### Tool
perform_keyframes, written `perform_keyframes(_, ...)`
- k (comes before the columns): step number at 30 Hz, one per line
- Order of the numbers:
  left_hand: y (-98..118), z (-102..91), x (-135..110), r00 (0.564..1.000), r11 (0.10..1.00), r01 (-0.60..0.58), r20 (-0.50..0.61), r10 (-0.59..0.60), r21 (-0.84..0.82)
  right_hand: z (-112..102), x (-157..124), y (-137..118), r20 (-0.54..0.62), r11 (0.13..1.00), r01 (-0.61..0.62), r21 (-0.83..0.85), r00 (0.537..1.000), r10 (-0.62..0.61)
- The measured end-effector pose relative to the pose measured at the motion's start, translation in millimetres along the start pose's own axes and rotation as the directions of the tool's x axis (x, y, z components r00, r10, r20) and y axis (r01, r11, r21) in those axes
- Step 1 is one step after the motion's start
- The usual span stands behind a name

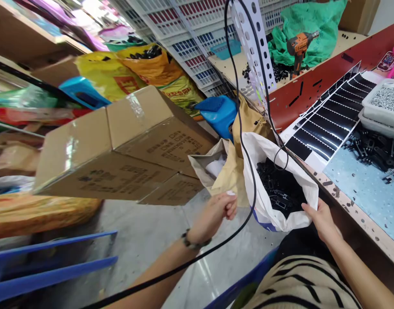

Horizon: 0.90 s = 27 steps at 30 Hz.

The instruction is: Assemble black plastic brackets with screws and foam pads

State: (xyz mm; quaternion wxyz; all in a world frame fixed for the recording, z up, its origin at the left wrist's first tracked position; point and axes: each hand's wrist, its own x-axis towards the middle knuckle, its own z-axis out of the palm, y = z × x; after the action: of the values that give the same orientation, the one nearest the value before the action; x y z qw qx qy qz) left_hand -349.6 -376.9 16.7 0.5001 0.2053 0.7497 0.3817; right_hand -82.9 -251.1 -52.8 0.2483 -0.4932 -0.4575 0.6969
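A white woven sack (303,189) stands open against the bench, and many small black parts (280,191) fill it. My right hand (322,221) pinches the near right part of its rim, thumb on the inner side. My left hand (218,210) is closed, fingers curled, in front of a brown paper bag (233,178). A small white spot shows at its fingertips; what the fingers hold, if anything, is hidden. Something white lies inside the paper bag. A black cable (253,171) hangs in a loop across the sack and over my left forearm.
A large cardboard box (119,150) stands to the left, with a blue jug (218,113) behind. The bench at right bears black strip sheets (332,116), a tub of screws (385,101) and black parts (374,148). An orange power driver (300,47) stands farther back.
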Motion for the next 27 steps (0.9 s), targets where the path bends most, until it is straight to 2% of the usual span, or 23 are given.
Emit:
perform_keyframes(2,0,-8.0,-13,0.999,0.998,0.047,-0.017,-0.047,0.041,3,-6,-5,0.016,0.997,0.004,0.075,1.000,-0.005)
perform_keyframes(3,-3,-4.3,-14,0.997,0.994,0.084,-0.007,-0.083,0.064,3,-8,-7,0.034,0.994,-0.001,0.113,0.999,-0.003)
perform_keyframes(6,-14,29.9,3,0.988,0.983,0.141,0.045,-0.147,0.115,-5,-16,-6,0.145,0.972,-0.055,0.226,0.989,0.023)
perform_keyframes(8,-20,54.9,22,0.991,0.985,0.112,0.054,-0.121,0.134,-11,-19,-2,0.222,0.957,-0.112,0.267,0.974,0.052)
perform_keyframes(10,-21,65.8,34,0.996,0.986,0.075,0.033,-0.080,0.149,-16,-19,2,0.231,0.956,-0.145,0.255,0.969,0.086)
perform_keyframes(12,-17,58.1,36,0.999,0.987,0.046,-0.008,-0.045,0.153,-17,-16,3,0.193,0.968,-0.130,0.216,0.977,0.088)
perform_keyframes(14,-14,39.5,28,0.998,0.988,0.036,-0.048,-0.030,0.150,-15,-12,1,0.144,0.978,-0.082,0.191,0.988,0.054)
perform_keyframes(17,-12,21.5,11,0.997,0.986,0.077,-0.041,-0.072,0.149,-11,-9,-1,0.117,0.979,-0.044,0.197,0.993,0.021)
perform_keyframes(20,-16,35.7,8,0.996,0.987,0.080,0.021,-0.084,0.143,-12,-10,0,0.136,0.979,-0.064,0.195,0.990,0.038)
perform_keyframes(24,-24,69.0,27,0.999,0.989,-0.007,0.047,0.000,0.147,-15,-13,8,0.207,0.981,-0.096,0.166,0.977,0.061)
perform_keyframes(27,-28,73.0,37,1.000,0.983,-0.025,0.023,0.021,0.183,-14,-12,14,0.217,0.983,-0.103,0.149,0.974,0.069)
